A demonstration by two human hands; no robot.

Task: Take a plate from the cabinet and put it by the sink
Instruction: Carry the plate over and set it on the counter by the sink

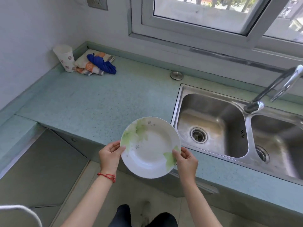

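Observation:
A white plate (pixel 150 147) with pale green leaves and small stars is held level in the air over the counter's front edge, just left of the sink (pixel 211 126). My left hand (pixel 110 156) grips its left rim, thumb on top. My right hand (pixel 186 159) grips its lower right rim the same way. The steel sink has two basins, and its left rim lies close to the plate's right side. No cabinet interior is in view.
The blue-green countertop (pixel 98 99) runs left from the sink. In its far left corner stand a paper cup (pixel 64 58) and folded cloths (pixel 95 63). A faucet (pixel 277 89) arches over the sink divider. A window (pixel 213 17) sits behind. A steel cap (pixel 176 74) lies behind the sink.

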